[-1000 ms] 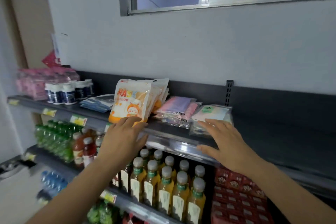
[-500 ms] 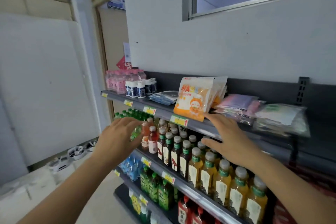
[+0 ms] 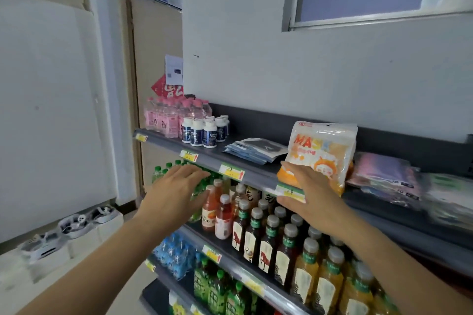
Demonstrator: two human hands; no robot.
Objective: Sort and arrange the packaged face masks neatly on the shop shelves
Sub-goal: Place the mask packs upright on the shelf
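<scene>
Mask packs are sitting along the top shelf (image 3: 204,152) in this head view, and the orange mask pack (image 3: 323,153) is standing upright at the front edge, probably so its face shows to shoppers. The right hand (image 3: 307,194) is spreading straight fingers across that pack's lower corner, gripping nothing, looking like it is steadying or squaring it. The left hand (image 3: 176,194) is hovering wide and empty in front of the green bottles (image 3: 163,170), well away from any mask. Blue flat packs (image 3: 256,149) are lying stacked just left of the orange one, and pink-purple packs (image 3: 384,174) are lying piled to its right. The orange pack is reading "MASK" in big letters; one juice bottle (image 3: 208,208) is showing "100"; the price tags (image 3: 231,172) are staying too blurred to read.
</scene>
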